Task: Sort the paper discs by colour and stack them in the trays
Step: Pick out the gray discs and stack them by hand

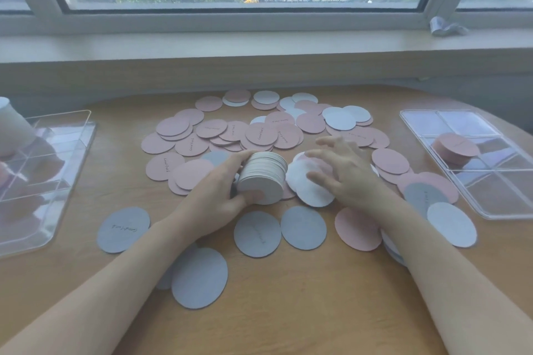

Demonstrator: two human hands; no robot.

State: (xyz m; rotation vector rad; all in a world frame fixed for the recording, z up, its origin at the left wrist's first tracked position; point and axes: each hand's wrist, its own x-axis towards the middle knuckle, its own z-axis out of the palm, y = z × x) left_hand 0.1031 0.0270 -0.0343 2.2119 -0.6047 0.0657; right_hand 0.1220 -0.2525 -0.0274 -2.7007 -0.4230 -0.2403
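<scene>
My left hand (219, 190) grips a thick stack of white discs (264, 179), tilted on its side above the table's middle. Just right of the stack, my right hand (343, 173) hovers with its fingers spread over a few loose white discs (311, 190). Pink discs (259, 134) and white discs lie scattered across the far half of the wooden table (288, 311). Several white discs (256, 233) lie singly near me. A clear divided tray (516, 202) at the right holds a stack of pink discs (455, 147). Another clear tray (75, 161) stands at the left.
A white cylinder (11, 127) stands at the far left by the left tray. Behind the table runs a window sill (259, 46) with a crumpled silver wrapper (445, 27) on it. Bare wood lies in front, between my forearms.
</scene>
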